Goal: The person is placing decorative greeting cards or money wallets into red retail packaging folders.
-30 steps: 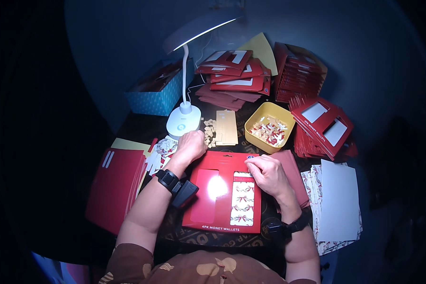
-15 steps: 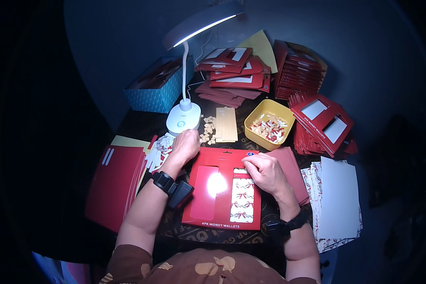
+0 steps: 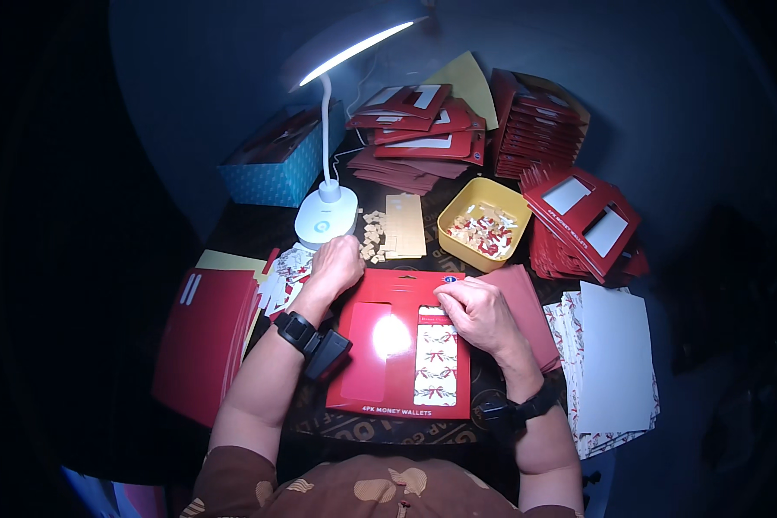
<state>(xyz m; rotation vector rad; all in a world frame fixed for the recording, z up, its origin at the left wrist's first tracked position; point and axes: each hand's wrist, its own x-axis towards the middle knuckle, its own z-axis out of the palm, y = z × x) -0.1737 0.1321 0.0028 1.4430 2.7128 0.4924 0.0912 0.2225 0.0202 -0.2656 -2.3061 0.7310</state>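
Taking the red pack (image 3: 399, 345), flat on the bench (image 3: 406, 430), as the clock's centre, the right hand (image 3: 479, 312) lies at 2 o'clock over its upper corner, thumb and fingers drawn close together; I cannot tell whether they pinch anything. The left hand (image 3: 340, 262) curls at 11 o'clock, its fingertips hidden, so its grip cannot be told either. A careless sweep of that hand could scatter the loose tan squares (image 3: 374, 236) or knock the lamp base (image 3: 326, 224), both just beyond it. The black box (image 3: 328, 355) on the left wrist might drag the pack askew. Room is tight: the yellow bin (image 3: 483, 250) sits at 1 o'clock, pink cards (image 3: 527, 315) close by at 3, white sheets (image 3: 613, 363) farther out, and red folders (image 3: 203, 345) at 9. Only a dark strip shows at 6, before the near edge, where the pack could slip off if pulled too far.
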